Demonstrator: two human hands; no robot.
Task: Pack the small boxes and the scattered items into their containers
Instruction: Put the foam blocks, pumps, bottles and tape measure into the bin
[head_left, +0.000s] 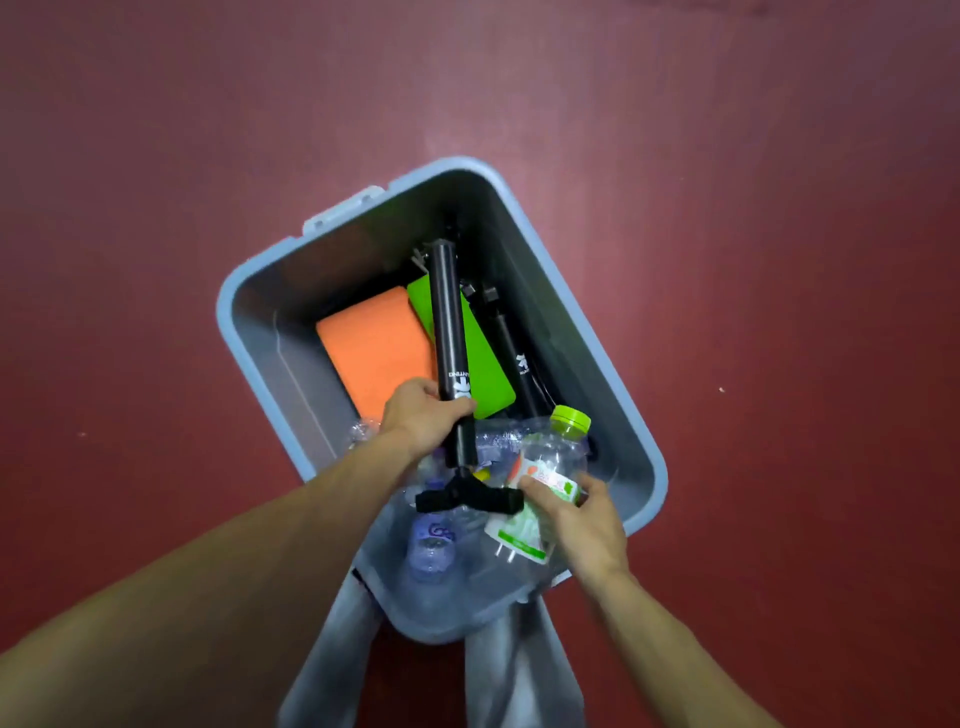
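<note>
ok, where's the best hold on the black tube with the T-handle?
Probably the black tube's lower barrel, from the near left, where the left hand wraps it: round, plain and lying over the green box; the T-handle lies among bottles.

A dark red floor (156, 208) fills the whole view behind everything, matt, with a fine even texture. A paler, pinkish sheen (467, 119) of reflected light lies on it in the upper middle, and the red deepens toward the edges and the lower corners. One small pale speck (721, 389) lies on it at the right, a fainter mark (82, 434) at the left.
</note>
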